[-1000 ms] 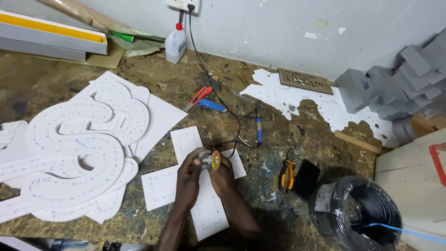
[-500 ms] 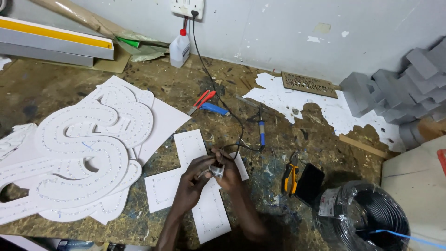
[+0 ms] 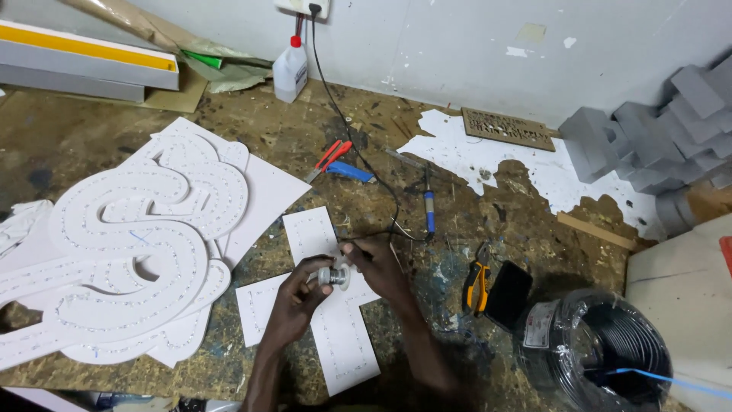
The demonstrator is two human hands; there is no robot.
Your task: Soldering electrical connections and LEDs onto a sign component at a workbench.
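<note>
My left hand and my right hand meet over a white cross-shaped perforated panel on the workbench. Between them they hold a small silver spool, likely solder wire. The left fingers wrap it from the left, and the right fingers pinch at its right side. A thin black cord runs from near my right hand toward a blue-handled soldering iron lying just beyond.
Large white perforated letter shapes fill the left. Red-handled cutters and a blue tool lie behind. Yellow-handled pliers, a black phone and a black wire coil sit right. A white bottle and grey foam blocks stand at the back.
Both hands stay over the cross-shaped panel, turning the small item; an orange-yellow part seen a second ago no longer shows. The view has shifted slightly.
</note>
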